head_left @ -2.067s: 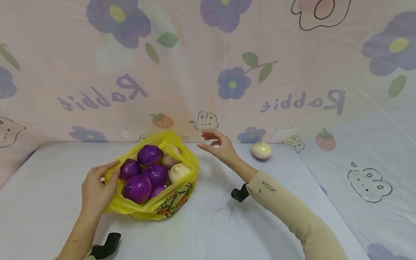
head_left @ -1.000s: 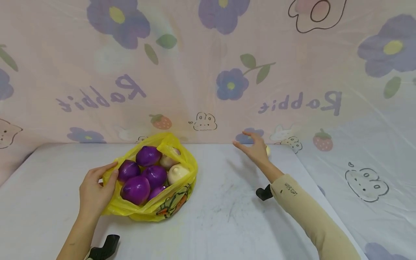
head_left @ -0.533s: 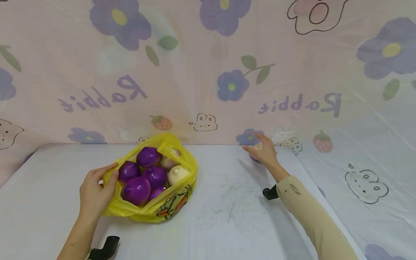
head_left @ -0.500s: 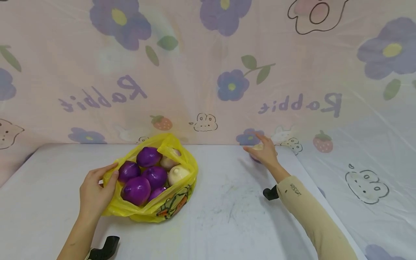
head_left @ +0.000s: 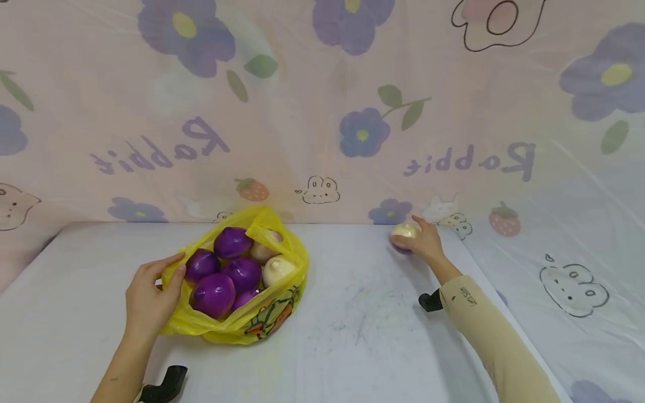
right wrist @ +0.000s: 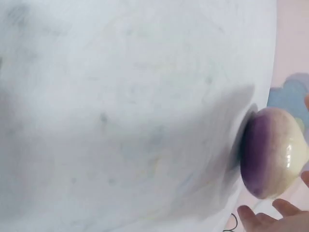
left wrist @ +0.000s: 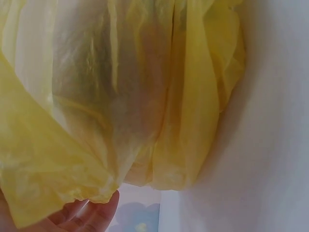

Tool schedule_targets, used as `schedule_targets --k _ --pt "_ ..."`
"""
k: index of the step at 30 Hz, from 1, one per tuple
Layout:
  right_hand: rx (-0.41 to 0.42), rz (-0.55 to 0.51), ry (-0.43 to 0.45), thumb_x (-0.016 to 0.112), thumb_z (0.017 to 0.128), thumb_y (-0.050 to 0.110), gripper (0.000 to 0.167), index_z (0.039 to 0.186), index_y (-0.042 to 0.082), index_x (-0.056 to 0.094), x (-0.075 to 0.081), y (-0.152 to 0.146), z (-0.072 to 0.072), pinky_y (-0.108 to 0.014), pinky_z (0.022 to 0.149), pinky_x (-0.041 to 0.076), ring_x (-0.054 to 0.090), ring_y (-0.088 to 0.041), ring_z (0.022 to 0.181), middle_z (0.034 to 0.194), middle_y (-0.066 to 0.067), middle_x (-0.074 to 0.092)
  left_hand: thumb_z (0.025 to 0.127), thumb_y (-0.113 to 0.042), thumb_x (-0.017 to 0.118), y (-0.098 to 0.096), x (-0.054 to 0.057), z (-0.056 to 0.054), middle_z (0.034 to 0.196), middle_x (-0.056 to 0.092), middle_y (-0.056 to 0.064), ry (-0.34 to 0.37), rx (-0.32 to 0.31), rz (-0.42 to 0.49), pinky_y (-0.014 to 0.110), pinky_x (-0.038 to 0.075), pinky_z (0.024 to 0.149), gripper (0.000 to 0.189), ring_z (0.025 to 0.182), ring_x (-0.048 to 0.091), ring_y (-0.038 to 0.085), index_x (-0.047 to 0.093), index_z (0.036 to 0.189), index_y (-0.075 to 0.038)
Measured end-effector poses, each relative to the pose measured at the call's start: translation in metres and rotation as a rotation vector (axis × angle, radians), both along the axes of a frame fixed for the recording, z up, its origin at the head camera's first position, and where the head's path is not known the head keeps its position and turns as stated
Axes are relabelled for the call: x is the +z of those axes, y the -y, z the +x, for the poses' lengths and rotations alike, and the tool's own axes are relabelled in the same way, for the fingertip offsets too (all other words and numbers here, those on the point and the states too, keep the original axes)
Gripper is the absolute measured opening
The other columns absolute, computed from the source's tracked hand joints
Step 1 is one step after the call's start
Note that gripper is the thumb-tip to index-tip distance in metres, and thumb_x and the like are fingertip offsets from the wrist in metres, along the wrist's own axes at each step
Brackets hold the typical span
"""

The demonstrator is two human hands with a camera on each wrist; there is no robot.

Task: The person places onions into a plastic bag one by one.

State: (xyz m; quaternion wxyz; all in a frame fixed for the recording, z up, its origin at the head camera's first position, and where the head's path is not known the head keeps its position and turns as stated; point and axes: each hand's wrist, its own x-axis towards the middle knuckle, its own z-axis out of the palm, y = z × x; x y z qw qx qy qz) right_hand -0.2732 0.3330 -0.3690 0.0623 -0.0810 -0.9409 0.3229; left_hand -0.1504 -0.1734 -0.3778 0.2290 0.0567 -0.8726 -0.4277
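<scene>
Head view, right hand: my right hand (head_left: 425,242) is cupped over the white-and-purple onion (head_left: 405,230) at the far right of the bench (head_left: 353,336), fingers curled round its far side, thumb at its near side.
Head view, left hand: my left hand (head_left: 148,294) pinches the near left rim of the yellow plastic bag (head_left: 237,327), thumb on the inside of the rim, holding the mouth open.
Head view, bag: it lies left of centre, well apart from the lone onion; inside are purple onions (head_left: 214,294) and white onions (head_left: 276,270).
Head view, onion's axis: too much is covered by my fingers to tell which way it points.
Left wrist view: yellow film of the bag (left wrist: 125,106) fills the picture; my fingertips (left wrist: 94,215) show at the bottom edge, under the plastic.
Right wrist view: the onion (right wrist: 273,152) rests on the bench (right wrist: 120,111), purple half toward the bench, pale half toward my fingertips (right wrist: 270,217); its short axis lies roughly level in this picture.
Change: two seconds ago my right hand hung open beside the bag with the onion untouched; now it grips the onion. My left hand has kept its hold.
</scene>
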Motion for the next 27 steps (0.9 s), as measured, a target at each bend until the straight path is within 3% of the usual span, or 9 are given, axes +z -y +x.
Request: schedule_targets --k 7,20,27 --pt "0.021 0.000 0.039 0.069 0.085 0.031 0.084 0.147 -0.005 0.025 -0.007 -0.007 0.000 -0.058 0.110 0.027 0.033 -0.048 0.132 0.144 -0.034 0.033 0.093 -0.014 0.059 -0.001 -0.001 -0.001 0.120 0.055 0.024 0.003 0.007 -0.004 -0.002 0.026 0.065 0.032 0.106 0.051 0.037 0.064 0.121 -0.001" --pt "0.045 -0.017 -0.001 0.070 0.085 0.030 0.080 0.146 -0.002 0.030 -0.010 -0.001 -0.002 -0.059 0.109 0.026 0.034 -0.047 0.132 0.144 -0.032 0.036 0.093 -0.014 0.058 -0.002 0.001 0.002 0.119 0.055 0.025 -0.004 0.014 -0.011 0.000 0.028 0.065 0.032 0.105 0.051 0.036 0.064 0.121 0.000" --pt "0.085 -0.090 -0.037 0.071 0.084 0.034 0.078 0.147 0.005 0.035 0.000 0.020 -0.002 -0.053 0.099 0.041 0.045 -0.042 0.124 0.144 -0.026 0.039 0.093 -0.014 0.059 -0.003 0.003 0.001 0.121 0.054 0.024 0.025 0.017 -0.004 -0.002 0.026 0.065 0.032 0.108 0.051 0.038 0.064 0.122 -0.001"
